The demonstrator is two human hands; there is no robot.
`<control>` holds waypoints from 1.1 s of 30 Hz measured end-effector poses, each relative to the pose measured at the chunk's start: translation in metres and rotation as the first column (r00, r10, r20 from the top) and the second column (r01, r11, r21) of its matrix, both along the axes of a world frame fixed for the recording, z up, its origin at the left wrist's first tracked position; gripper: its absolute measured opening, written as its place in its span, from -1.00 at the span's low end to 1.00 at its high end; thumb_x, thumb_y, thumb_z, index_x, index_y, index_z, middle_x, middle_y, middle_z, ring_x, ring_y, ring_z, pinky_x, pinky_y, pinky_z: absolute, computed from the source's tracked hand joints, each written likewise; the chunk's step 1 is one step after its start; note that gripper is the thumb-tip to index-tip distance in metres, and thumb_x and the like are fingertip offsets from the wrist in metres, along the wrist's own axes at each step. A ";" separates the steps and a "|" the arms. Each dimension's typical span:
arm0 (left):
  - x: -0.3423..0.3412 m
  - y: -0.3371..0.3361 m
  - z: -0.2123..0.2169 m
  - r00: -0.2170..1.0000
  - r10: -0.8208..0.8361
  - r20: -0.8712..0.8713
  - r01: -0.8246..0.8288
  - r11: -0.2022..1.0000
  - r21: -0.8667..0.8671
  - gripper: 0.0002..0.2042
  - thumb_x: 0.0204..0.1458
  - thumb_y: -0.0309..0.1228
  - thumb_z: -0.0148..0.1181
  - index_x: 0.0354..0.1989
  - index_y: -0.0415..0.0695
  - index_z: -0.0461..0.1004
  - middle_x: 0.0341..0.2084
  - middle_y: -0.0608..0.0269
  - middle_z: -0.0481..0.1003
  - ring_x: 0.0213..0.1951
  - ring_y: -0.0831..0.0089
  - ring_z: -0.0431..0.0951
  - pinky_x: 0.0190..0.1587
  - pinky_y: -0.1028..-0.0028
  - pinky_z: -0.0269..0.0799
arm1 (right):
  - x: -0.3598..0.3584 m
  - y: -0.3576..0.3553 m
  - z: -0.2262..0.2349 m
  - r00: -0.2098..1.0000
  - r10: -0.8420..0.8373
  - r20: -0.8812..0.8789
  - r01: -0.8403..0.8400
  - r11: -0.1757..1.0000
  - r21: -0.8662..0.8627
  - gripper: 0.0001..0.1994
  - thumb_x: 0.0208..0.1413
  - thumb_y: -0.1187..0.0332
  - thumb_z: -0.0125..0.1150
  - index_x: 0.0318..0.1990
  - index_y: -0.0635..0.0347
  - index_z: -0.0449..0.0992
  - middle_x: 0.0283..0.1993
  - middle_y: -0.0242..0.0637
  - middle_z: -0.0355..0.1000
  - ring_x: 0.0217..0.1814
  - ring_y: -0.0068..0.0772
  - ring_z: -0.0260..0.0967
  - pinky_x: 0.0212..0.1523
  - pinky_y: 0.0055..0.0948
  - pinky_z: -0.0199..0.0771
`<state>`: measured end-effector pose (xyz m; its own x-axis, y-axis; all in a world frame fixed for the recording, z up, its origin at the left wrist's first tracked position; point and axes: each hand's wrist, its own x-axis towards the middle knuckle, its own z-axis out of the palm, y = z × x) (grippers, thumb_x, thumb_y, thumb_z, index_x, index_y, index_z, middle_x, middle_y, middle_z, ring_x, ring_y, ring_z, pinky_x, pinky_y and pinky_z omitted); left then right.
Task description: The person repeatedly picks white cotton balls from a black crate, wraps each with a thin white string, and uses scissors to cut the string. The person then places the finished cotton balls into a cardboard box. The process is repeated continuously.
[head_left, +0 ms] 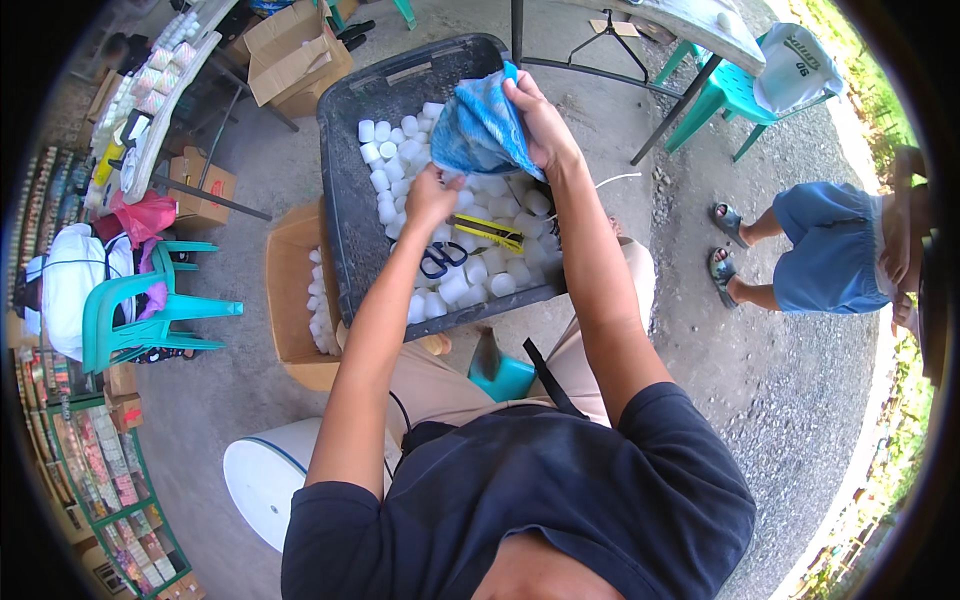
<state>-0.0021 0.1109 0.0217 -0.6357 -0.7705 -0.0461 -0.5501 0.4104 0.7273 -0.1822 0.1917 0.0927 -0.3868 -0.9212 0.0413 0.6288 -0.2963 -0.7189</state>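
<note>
My right hand (542, 128) grips a crumpled blue patterned cloth (480, 125) by its upper right side, thumb and fingers closed round the edge. At the cloth's lower left edge, the fingers of my left hand (432, 198) are curled shut against it; their tips are partly hidden. Both hands are above a large black plastic crate (345, 215) holding many short white cylinders (383, 150). On top of these lie a yellow box cutter (487, 231) and dark-handled scissors (441, 261), just below my left hand.
An open cardboard box (285, 285) with more white cylinders stands left of the crate. A white round container (265, 490) is beside my left leg. Green plastic chairs (150, 300) are at left and far right. Tables (165, 125) flank the crate; a person (830, 245) stands right.
</note>
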 end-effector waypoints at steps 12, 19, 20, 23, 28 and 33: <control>0.035 0.043 0.082 0.678 0.273 -0.683 -0.207 0.962 0.178 -0.72 -0.04 -0.31 0.40 -0.37 -0.26 0.48 -0.42 0.33 0.49 -0.39 0.66 0.39 -0.35 0.62 0.32 | 0.060 0.025 0.017 0.808 0.105 -0.580 -0.137 0.991 -0.012 -0.58 0.06 0.43 0.31 0.10 0.23 0.41 -0.20 -0.46 0.45 -0.20 -0.67 0.32 -0.15 -0.58 0.38; 0.031 0.080 0.076 0.633 0.282 -0.721 -0.281 0.951 0.126 -0.72 0.17 -0.26 0.16 -0.14 -0.24 0.51 -0.37 0.34 0.51 -0.41 0.67 0.40 -0.36 0.60 0.32 | 0.091 0.030 0.004 0.705 -0.179 -0.687 0.228 0.973 -0.019 -0.87 0.06 0.42 0.31 -0.29 0.25 0.51 -0.51 -0.56 0.34 -0.45 -0.78 0.15 -0.47 -0.63 0.18; 0.038 0.076 0.072 0.645 0.297 -0.704 -0.226 0.954 0.195 -0.71 0.19 -0.24 0.13 -0.11 -0.24 0.49 -0.38 0.34 0.50 -0.44 0.68 0.37 -0.39 0.61 0.30 | 0.094 0.032 0.005 0.657 -0.162 -0.736 0.271 0.962 0.030 -0.88 0.08 0.41 0.29 -0.33 0.26 0.50 -0.52 -0.57 0.33 -0.46 -0.78 0.14 -0.48 -0.63 0.16; 0.056 0.073 0.076 0.709 0.321 -0.628 -0.019 0.899 0.438 -0.66 0.29 -0.18 -0.10 0.03 -0.16 0.39 -0.45 0.38 0.43 -0.63 0.75 0.18 -0.61 0.67 0.09 | 0.097 0.030 0.002 0.534 -0.228 -0.814 0.358 0.933 -0.027 -0.84 0.14 0.36 0.23 -0.41 0.25 0.48 -0.57 -0.61 0.28 -0.50 -0.78 0.07 -0.53 -0.61 0.05; 0.064 0.068 0.088 0.657 0.312 -0.686 0.134 0.847 0.514 -0.64 0.34 -0.13 -0.31 -0.01 -0.13 0.32 -0.43 0.38 0.42 -0.69 0.74 0.14 -0.68 0.70 0.02 | 0.091 0.032 0.013 0.824 -0.206 -0.528 0.195 0.978 -0.077 -0.80 0.19 0.29 0.18 -0.20 0.26 0.54 -0.45 -0.56 0.37 -0.41 -0.74 0.20 -0.40 -0.60 0.25; 0.044 0.058 0.077 0.612 0.497 -0.615 -0.067 0.808 0.585 -0.71 0.29 -0.19 -0.23 -0.27 -0.13 0.34 -0.52 0.38 0.38 -0.69 0.74 0.16 -0.69 0.68 0.00 | 0.107 0.043 0.022 0.535 -0.153 -0.831 -0.017 0.981 -0.191 -0.71 0.15 0.27 0.20 -0.04 0.21 0.54 -0.24 -0.33 0.44 -0.14 -0.49 0.33 -0.10 -0.42 0.35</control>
